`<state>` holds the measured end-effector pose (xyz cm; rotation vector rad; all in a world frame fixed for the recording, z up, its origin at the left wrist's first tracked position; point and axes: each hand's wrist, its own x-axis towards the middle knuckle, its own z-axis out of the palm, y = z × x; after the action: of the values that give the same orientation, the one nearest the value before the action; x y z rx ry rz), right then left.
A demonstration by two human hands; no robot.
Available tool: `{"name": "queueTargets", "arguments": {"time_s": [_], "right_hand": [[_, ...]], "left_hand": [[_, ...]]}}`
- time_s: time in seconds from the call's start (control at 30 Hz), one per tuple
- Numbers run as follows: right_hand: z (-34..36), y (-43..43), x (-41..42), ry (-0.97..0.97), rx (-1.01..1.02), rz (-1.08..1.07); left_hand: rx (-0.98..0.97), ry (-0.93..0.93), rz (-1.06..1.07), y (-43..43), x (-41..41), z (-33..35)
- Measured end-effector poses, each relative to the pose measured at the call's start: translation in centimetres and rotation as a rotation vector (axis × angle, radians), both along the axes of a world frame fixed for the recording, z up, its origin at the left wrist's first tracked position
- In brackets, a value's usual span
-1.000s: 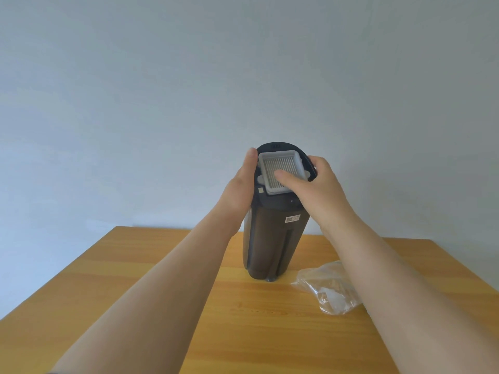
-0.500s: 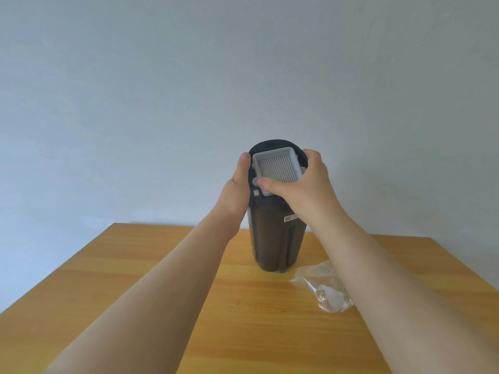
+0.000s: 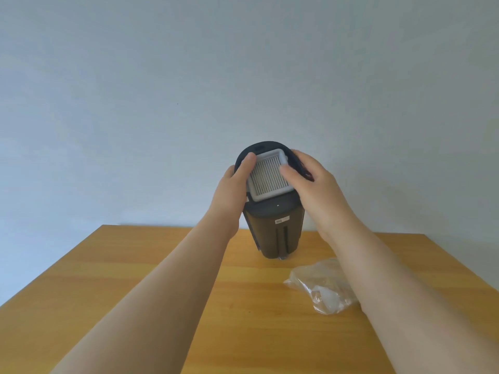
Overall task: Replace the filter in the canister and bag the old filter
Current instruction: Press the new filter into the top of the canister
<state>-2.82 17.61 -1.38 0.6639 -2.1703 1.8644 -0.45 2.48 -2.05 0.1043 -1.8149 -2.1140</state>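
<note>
**Filter seating at canister top, both thumbs engaged**

Head view: since the earlier frame the left thumb has come off the canister's side onto the filter frame, and the right thumb has shifted from the frame's 7 o'clock corner to its 3 o'clock edge.

The left hand wraps the dark canister at 9 o'clock, steadying it. The right hand cups the rim at 3 o'clock. Both hands are closed narrowly about the cap, apparently to press or lever evenly.

The pleated filter sits in the top recess; whether fully seated cannot be told.

The canister stands tilted toward the camera on the wooden table, exposing the top.

A clear plastic bag lies at 5 o'clock of the canister, contents unclear.
</note>
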Motion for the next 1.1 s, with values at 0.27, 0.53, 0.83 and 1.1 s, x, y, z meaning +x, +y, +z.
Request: {"name": "queueTargets", "arguments": {"time_s": [0.27,0.53,0.83,1.1], "right_hand": [[-0.7,-0.3,0.7,-0.189,-0.273,0.062],[-0.8,-0.9,1.4,-0.147,-0.353,-0.115],[-0.5,-2.5,1.4,-0.122,-0.338,-0.124],[-1.0,-1.4,2.1,-0.195,-0.304,0.099]], "left_hand": [[0.003,0.004,0.01,1.6,0.6,1.1],[-0.034,0.008,0.046,2.2,1.1,2.2],[0.042,0.015,0.069,0.5,0.6,2.1],[0.036,-0.03,0.047,-0.7,0.6,2.4]]}}
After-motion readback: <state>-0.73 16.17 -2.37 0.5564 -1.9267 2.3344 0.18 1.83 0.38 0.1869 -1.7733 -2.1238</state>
